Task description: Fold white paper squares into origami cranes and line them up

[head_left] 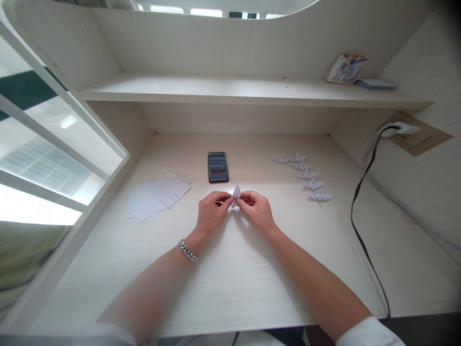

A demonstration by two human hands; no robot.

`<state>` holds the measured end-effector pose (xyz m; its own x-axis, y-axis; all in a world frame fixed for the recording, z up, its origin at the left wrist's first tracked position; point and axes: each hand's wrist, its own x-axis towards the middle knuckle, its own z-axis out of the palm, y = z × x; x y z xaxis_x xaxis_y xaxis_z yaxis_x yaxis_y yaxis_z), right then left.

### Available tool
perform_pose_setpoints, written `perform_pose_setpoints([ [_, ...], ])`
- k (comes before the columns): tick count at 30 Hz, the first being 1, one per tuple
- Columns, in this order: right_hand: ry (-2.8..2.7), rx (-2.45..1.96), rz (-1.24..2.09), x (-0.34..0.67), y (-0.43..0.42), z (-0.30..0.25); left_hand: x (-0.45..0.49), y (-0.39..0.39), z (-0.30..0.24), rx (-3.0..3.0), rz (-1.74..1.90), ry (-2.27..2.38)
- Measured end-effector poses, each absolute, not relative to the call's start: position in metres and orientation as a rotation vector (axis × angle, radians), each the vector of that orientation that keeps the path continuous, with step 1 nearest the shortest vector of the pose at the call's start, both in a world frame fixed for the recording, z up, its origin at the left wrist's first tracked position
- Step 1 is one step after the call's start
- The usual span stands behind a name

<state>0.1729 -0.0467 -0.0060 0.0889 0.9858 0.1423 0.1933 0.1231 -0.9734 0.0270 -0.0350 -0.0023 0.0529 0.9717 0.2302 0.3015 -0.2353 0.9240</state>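
A small folded piece of white paper (236,194) is pinched between both hands just above the pale wooden desk (230,269). My left hand (212,212), with a silver chain bracelet at the wrist, grips its left side with closed fingers. My right hand (256,208) pinches its right side. A loose stack of white paper sheets (156,196) lies to the left of my left hand. Several finished paper cranes (306,176) lie in a curved row to the right of my right hand.
A dark phone (218,167) in a red case lies flat just beyond my hands. A black cable (362,211) runs from a wall plug (399,129) across the desk's right side. A shelf (252,91) above holds a packet (346,68). A window is on the left.
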Motion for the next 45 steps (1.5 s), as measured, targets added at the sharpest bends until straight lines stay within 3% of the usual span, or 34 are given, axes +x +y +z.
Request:
perform_pose_setpoints([
  [45,-1.416,-1.253,0.864,0.1704,-0.0492,-0.0054,0.0271,-0.0380,0.0011,2.015,1.279,1.225],
])
